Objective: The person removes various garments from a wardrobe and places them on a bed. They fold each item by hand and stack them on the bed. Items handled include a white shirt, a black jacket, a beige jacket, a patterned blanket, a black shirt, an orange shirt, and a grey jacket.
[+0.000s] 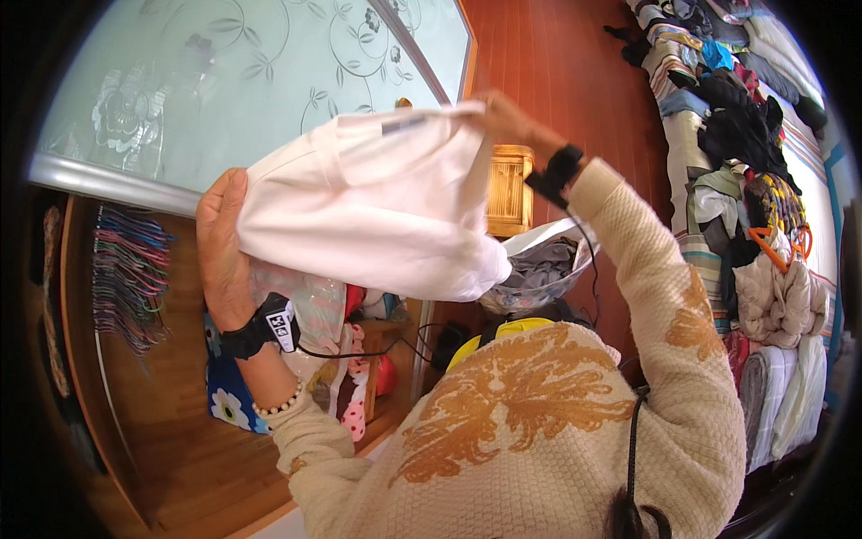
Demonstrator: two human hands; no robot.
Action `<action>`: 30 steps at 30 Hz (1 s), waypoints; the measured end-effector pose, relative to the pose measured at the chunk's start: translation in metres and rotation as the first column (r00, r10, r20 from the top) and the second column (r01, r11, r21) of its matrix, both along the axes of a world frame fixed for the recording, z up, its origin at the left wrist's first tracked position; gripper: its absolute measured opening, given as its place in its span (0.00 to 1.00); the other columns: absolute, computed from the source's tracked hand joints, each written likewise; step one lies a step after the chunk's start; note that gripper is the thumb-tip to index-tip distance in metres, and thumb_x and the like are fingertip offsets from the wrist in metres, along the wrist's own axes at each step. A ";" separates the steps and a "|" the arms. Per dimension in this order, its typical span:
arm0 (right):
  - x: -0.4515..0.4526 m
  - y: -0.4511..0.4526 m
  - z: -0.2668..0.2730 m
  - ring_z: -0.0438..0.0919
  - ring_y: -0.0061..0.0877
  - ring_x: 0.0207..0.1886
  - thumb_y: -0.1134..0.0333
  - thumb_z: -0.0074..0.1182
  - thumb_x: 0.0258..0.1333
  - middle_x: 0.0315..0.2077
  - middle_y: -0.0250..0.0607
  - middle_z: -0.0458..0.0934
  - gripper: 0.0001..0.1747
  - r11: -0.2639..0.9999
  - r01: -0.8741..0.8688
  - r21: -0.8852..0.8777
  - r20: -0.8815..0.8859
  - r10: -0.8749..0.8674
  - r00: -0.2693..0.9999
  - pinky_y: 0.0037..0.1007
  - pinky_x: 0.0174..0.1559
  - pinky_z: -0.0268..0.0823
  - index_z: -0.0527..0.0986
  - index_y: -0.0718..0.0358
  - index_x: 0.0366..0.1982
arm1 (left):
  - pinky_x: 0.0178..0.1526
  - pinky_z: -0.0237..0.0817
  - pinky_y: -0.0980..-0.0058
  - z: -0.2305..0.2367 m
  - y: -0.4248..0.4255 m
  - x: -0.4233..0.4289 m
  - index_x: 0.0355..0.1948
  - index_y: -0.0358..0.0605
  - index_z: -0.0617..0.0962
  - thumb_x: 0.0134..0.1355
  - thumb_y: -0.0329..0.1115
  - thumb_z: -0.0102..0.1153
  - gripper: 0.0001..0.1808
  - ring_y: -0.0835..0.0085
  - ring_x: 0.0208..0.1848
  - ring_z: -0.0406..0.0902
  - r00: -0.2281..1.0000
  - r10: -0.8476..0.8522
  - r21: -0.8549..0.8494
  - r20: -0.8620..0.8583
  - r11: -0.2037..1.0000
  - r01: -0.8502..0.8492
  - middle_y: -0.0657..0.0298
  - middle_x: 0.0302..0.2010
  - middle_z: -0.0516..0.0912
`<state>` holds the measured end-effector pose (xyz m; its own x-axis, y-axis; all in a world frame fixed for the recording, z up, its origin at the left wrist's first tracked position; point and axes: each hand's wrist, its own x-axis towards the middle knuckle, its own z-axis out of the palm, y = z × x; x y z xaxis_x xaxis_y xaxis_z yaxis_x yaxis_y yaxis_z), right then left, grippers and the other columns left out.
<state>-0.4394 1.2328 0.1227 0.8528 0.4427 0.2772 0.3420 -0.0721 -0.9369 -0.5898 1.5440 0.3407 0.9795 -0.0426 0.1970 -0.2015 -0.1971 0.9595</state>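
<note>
A white cloth garment [377, 209] with a small dark label is stretched out between my two hands. My left hand [222, 219] grips its left edge, the thumb on top. At the garment's upper right corner, my right hand [495, 114] holds the edge and looks blurred. Below the garment's right end stands a clear plastic bag [539, 290] with dark grey clothes [545, 263] inside. Part of the bag is hidden by the garment.
Many hangers [131, 276] hang in the wardrobe at left, below a frosted sliding door [222, 87]. Folded and loose clothes [741, 121] cover the bed at right. A wooden stool [510, 192] stands on the red floor. Plastic-wrapped textiles [310, 310] lie beneath the garment.
</note>
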 end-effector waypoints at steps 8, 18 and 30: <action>0.058 -0.041 0.130 0.76 0.15 0.29 0.58 0.64 0.51 0.27 0.33 0.83 0.17 0.996 0.073 -0.056 0.410 -0.044 0.911 0.23 0.34 0.69 0.82 0.67 0.35 | 0.41 0.65 0.85 -0.026 0.032 -0.006 0.41 0.36 0.78 0.61 0.40 0.60 0.16 0.85 0.36 0.75 0.997 0.073 0.046 -0.022 0.996 -0.072 0.68 0.37 0.81; 0.018 -0.062 0.174 0.75 0.15 0.34 0.60 0.71 0.42 0.31 0.30 0.82 0.23 0.868 -0.216 -0.448 0.249 0.353 0.902 0.23 0.40 0.69 0.80 0.66 0.39 | 0.37 0.64 0.84 -0.039 0.039 0.019 0.37 0.32 0.81 0.63 0.41 0.58 0.17 0.85 0.33 0.71 0.951 0.284 0.320 0.125 0.896 -0.309 0.68 0.31 0.81; 0.006 -0.028 0.132 0.80 0.19 0.30 0.52 0.54 0.58 0.29 0.37 0.81 0.22 0.955 0.133 -0.265 -0.072 -0.157 0.985 0.24 0.31 0.72 0.79 0.64 0.42 | 0.37 0.68 0.82 -0.043 0.014 0.039 0.48 0.31 0.77 0.64 0.37 0.53 0.19 0.79 0.36 0.77 0.980 0.199 -0.001 -0.013 0.980 -0.199 0.62 0.38 0.82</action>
